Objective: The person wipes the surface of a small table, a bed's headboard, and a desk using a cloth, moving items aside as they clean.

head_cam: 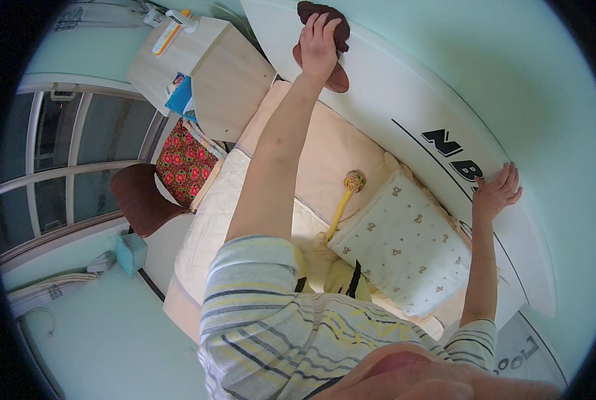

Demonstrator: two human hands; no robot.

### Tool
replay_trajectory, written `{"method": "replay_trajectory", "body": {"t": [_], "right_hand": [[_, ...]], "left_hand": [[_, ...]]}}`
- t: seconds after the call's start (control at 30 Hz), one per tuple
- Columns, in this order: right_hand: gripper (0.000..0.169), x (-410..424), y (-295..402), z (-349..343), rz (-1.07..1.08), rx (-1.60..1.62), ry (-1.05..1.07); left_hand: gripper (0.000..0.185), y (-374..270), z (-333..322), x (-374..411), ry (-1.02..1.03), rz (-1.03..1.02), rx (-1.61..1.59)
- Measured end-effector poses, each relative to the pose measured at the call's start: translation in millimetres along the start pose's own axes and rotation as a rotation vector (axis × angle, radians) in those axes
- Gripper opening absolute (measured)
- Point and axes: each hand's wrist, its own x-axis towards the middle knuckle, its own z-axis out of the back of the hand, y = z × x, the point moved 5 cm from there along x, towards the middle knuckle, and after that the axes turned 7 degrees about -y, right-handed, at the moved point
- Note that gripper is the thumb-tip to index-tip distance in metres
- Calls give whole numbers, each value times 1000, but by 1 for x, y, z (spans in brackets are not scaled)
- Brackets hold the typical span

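At the top of the head view, my left hand (320, 47) grips a dark brown cloth (335, 22) pressed against the white headboard (373, 82) of a bed; reddish-brown flaps of it show below the fingers. Lower down on the right, my right hand (495, 192) lies on the upper part of the headboard, over black lettering, with nothing in it. Between my arms a yellow stick with a multicoloured ball head (354, 181) lies on the peach bed sheet (323, 145). Beside it is a white pillow (403, 240) with a small bear print.
A pale bedside cabinet (233, 80) stands left of the headboard, with a white and orange device (168, 37) on top and a blue item (180, 97) in its open side. A brown chair (145, 197) with a red floral cloth (183, 165) stands near the window.
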Motion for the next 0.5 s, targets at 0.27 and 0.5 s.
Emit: {"method": "replay_trajectory", "body": {"t": [0.27, 0.5], "right_hand": [[79, 37, 100, 33, 10, 222, 5], [85, 86, 195, -23, -2, 124, -10]], "left_hand": [[68, 42, -13, 0, -40, -41, -51], [68, 96, -3, 3, -156, 71, -155]]}}
